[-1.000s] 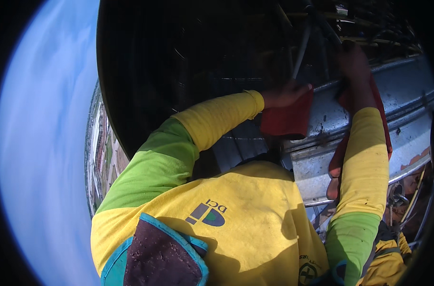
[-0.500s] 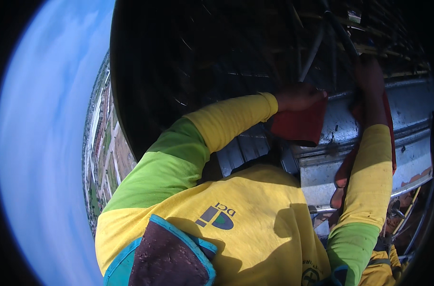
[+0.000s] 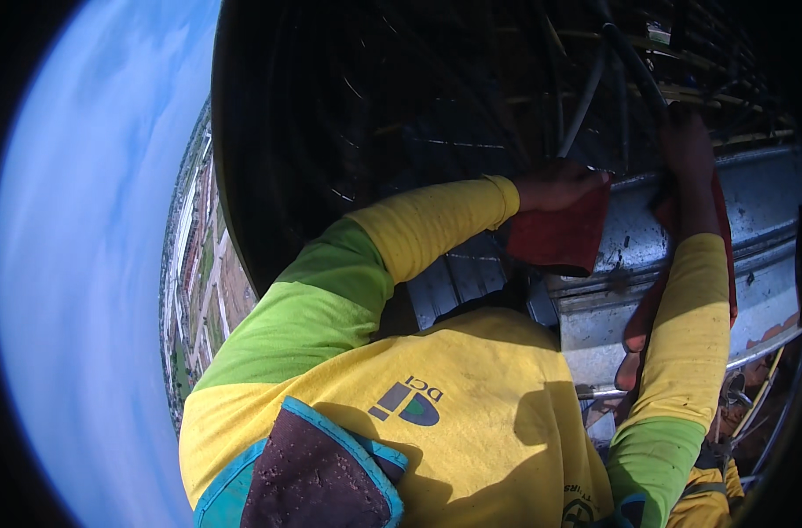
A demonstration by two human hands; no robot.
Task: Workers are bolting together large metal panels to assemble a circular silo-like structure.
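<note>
My left hand [image 3: 561,183] is closed, thumb uppermost, on a red work glove [image 3: 561,231] whose wide cuff hangs below it. Higher and further right, my right hand [image 3: 685,145] is in deep shadow with its fingers curled, at the lower end of a dark tube [image 3: 634,66]. A second red glove [image 3: 637,333] shows on both sides of my right forearm, its fingers pointing down. What my right fingers grip is too dark to make out. Both sleeves are yellow and green.
Ridged sheet metal [image 3: 607,330] lies beneath my hands. A dark curved wall [image 3: 304,114] rises at the left, with thin metal struts [image 3: 585,101] at the top. Far below at left is open ground [image 3: 212,290]. Someone in yellow [image 3: 704,497] is at lower right.
The whole view has shifted slightly. My left hand and the glove cuff sit a little further right and lower; both hands keep much the same pose.
</note>
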